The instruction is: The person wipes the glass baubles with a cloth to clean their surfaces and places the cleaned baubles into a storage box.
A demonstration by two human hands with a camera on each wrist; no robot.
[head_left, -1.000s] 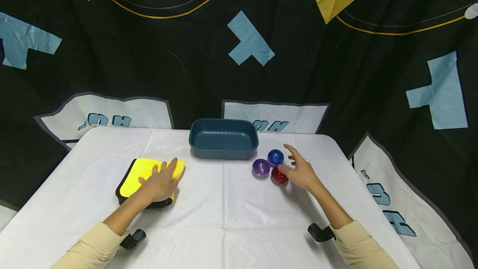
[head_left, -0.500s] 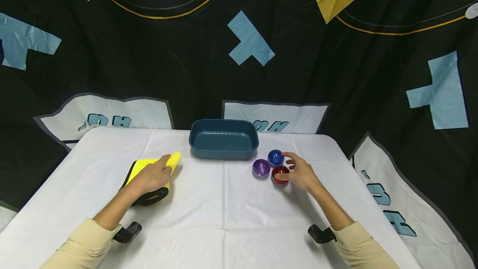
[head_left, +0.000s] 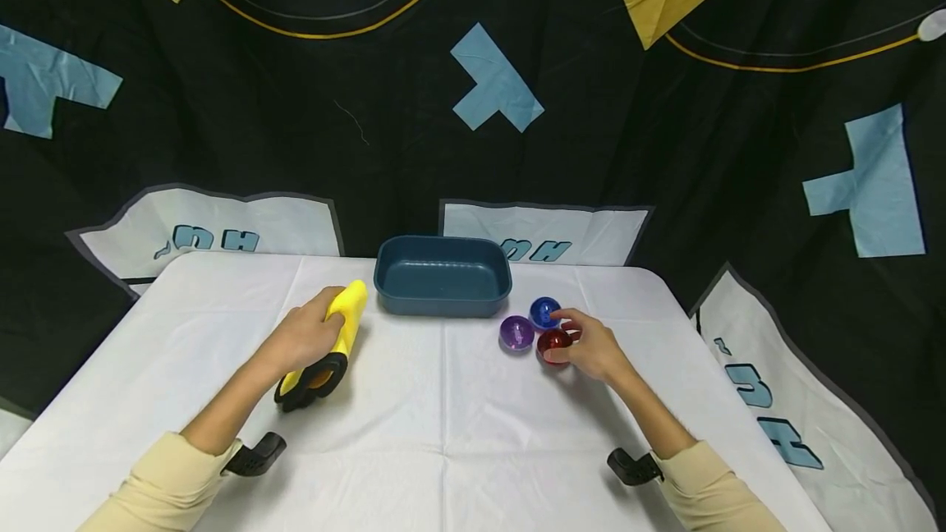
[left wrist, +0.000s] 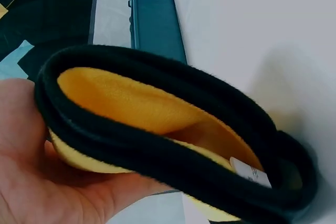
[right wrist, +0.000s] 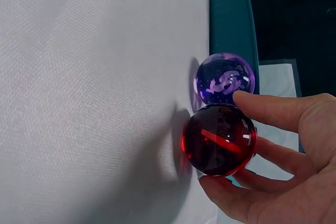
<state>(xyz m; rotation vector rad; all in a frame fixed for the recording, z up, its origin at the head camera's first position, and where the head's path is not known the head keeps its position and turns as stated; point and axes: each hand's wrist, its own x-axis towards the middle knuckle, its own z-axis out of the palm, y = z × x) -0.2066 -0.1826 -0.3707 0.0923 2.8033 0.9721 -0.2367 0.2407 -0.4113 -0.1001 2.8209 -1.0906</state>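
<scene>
Drawn up into a fold since the earlier frame, the black-edged yellow cloth (head_left: 355, 312) hangs in the left hand's (head_left: 305, 335) grip, left of the teal tray (head_left: 443, 304); the right hand (head_left: 594, 349) pinches the transparent red ball (head_left: 552, 342) beside the purple ball (head_left: 516, 333) and blue ball (head_left: 543, 312).

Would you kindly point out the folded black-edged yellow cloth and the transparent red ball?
Folded black-edged yellow cloth (head_left: 345, 337), head view: its yellow surface.
Transparent red ball (right wrist: 219, 141), right wrist view: surface centre.
</scene>
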